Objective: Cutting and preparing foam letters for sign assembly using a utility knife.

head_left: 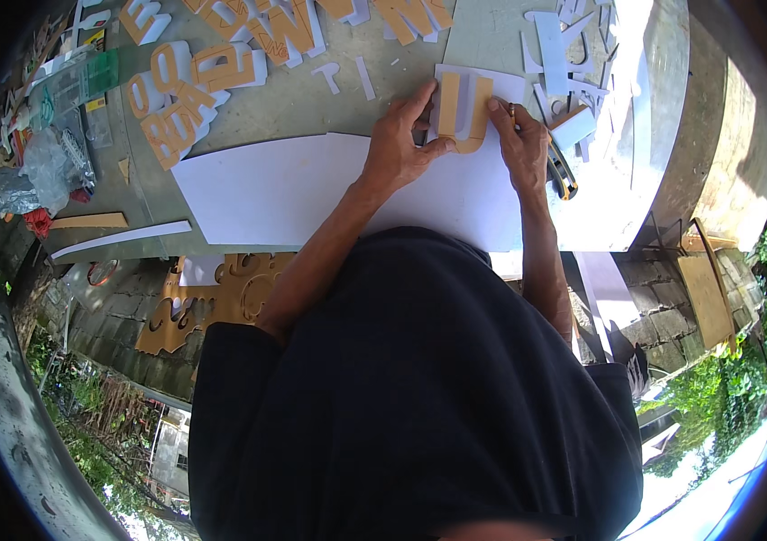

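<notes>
A tan U-shaped cutout (pixel 472 135) lies on a small white sheet (pixel 508 86) at the far middle of the worktable. My left hand (pixel 399 135) holds it from the left, thumb against its lower curve and forefinger along the sheet's edge. From the right, my right hand (pixel 522 144) presses its fingertips to the cutout's right arm, other fingers curled. A small orange-and-dark tip shows at these fingers; I cannot make out what it belongs to. A yellow-and-black utility knife (pixel 563 174) is beside my right wrist. Beneath lies a large white sheet (pixel 275 189).
Several tan-faced white letter shapes (pixel 194 77) crowd the far left. Thin white offcuts (pixel 573 54) are piled far right. Plastic bags (pixel 45 167) and tools fill the left edge. A tan board with cut-out holes (pixel 221 298) sits below the table's near edge.
</notes>
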The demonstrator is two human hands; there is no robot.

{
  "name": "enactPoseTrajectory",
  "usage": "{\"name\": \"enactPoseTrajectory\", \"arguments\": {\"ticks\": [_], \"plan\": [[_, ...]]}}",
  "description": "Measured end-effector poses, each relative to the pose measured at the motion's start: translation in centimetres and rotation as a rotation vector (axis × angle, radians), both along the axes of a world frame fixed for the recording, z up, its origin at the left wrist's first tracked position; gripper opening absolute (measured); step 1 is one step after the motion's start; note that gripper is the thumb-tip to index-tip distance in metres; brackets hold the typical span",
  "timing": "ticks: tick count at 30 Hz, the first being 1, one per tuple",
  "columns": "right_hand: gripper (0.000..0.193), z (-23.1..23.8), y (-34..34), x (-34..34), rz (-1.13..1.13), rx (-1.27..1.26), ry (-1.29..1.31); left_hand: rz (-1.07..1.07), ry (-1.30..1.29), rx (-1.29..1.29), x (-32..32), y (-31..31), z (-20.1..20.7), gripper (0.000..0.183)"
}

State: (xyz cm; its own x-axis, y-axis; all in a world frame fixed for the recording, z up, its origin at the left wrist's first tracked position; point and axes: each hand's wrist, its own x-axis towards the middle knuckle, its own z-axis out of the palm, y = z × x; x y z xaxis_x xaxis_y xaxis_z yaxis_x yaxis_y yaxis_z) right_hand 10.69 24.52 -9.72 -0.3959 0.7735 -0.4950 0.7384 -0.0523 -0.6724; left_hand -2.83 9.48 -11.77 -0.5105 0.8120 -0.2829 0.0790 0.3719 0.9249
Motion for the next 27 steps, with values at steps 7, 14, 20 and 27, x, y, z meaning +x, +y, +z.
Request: {"name": "enactPoseTrajectory", "arguments": {"ticks": [7, 14, 20, 27], "plan": [[0.047, -0.2, 0.1, 0.1, -0.028, -0.017, 0.019, -0.009, 0.015, -0.028, 0.0, 0.0, -0.2, 0.089], [0.045, -0.5, 0.1, 0.2, -0.05, -0.064, 0.031, -0.015, -0.062, -0.059, -0.2, 0.4, 1.1, 0.085], [0.042, 0.1, 0.0, 0.0, -0.056, -0.052, 0.094, -0.276, 0.634, 0.052, 0.3, 0.5, 4.6, 0.071], [0.035, -0.2, -0.3, 0.1, -0.056, -0.04, 0.167, -0.519, 0.803, 0.009, 2.3, 0.5, 3.4, 0.057]]}}
